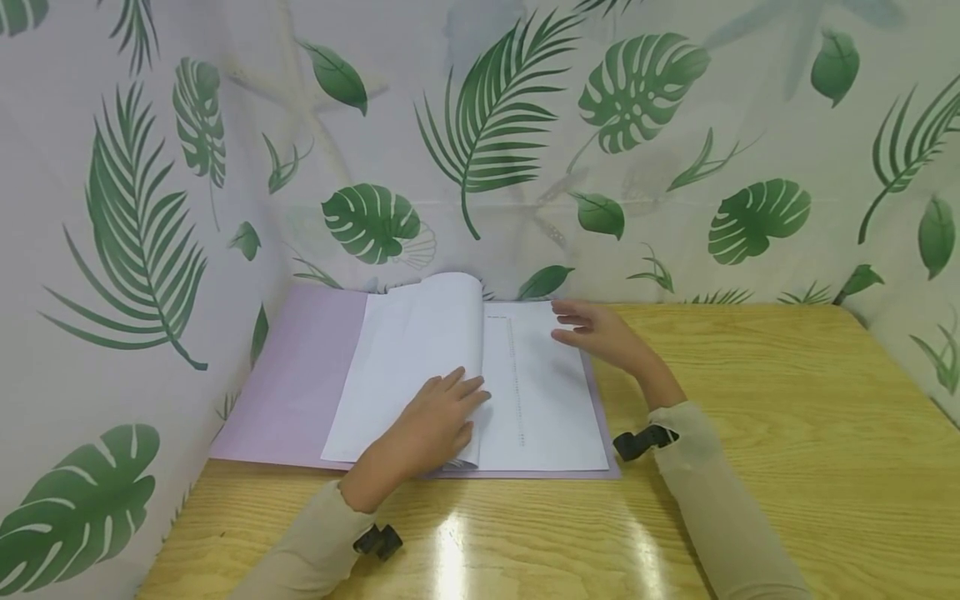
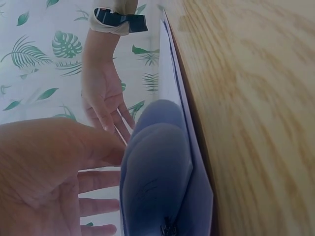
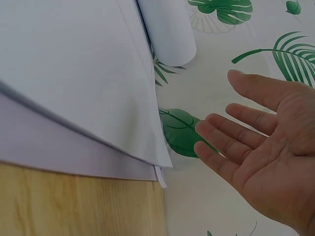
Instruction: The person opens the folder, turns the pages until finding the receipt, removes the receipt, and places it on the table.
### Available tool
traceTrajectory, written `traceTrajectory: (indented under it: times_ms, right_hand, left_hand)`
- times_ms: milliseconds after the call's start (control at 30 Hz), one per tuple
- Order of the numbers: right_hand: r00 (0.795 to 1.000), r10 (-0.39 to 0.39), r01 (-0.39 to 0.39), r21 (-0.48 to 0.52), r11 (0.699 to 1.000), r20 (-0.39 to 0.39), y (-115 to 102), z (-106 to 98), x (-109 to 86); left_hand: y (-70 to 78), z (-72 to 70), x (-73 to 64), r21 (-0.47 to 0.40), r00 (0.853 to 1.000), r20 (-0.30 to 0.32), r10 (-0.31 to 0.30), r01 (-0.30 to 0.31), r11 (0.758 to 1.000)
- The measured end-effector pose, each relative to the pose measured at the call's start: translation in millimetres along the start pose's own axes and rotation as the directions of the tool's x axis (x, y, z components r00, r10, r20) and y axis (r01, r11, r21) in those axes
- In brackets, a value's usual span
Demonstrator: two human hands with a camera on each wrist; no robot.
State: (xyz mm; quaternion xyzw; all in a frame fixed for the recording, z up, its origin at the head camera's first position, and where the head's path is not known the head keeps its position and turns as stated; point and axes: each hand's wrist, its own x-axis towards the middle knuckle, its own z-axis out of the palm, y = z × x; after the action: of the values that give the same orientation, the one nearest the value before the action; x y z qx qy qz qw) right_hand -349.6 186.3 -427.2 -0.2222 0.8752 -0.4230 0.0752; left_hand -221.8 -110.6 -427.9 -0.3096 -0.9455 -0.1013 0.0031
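Lilac-covered folder of white paper sheets (image 1: 311, 358), open: left hand (image 1: 435, 417), fingers spread, lies over the curled white sheets (image 1: 408, 350) on its left side; right hand (image 1: 603, 335), fingers apart and empty, hovers just off the flat printed page (image 1: 558, 408)'s top right corner. Beneath, yellow wood-grain surface (image 1: 772, 392). From here, paging looks partway: some sheets turned, flat page not yet.
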Motion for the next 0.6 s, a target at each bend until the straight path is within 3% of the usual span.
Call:
traceTrajectory:
  times_ms: [233,600]
  right_hand:
    - [1.0,0.015,-0.015,0.024,1.0,-0.002,8.6,-2.2,-0.9]
    - [0.997,0.075,-0.075,-0.022,0.997,0.026,14.3,-0.8,-1.6]
  left_hand:
    - [0.4,2.2,0.3,0.008,0.998,0.057,0.004,-0.005,1.0]
    - [0.1,3.4,-1.5,-0.04,0.999,-0.032,0.0,-0.001,0.999]
